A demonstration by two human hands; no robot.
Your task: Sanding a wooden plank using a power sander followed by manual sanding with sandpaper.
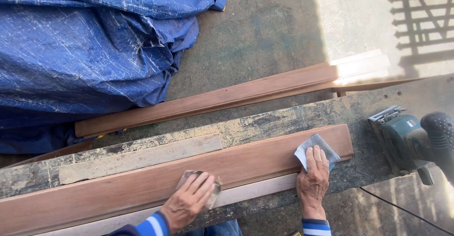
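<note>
A long reddish-brown wooden board (142, 181) lies across a worn, stained workbench (265, 120). My left hand (189, 200) presses a small worn piece of sandpaper (215, 191) flat on the board near its front edge. Further right, my right hand (312, 179) rests on a grey sheet of sandpaper (316, 147) at the board's right end, fingers spread over it. Both sleeves are blue with white stripes.
A green electric sander (406, 139) sits at the bench's right end, its black cable (402, 210) trailing down. A pale weathered plank (142, 158) lies behind the board. Another brown board (213, 99) lies on the concrete floor beyond. A crumpled blue tarpaulin (94, 42) fills the upper left.
</note>
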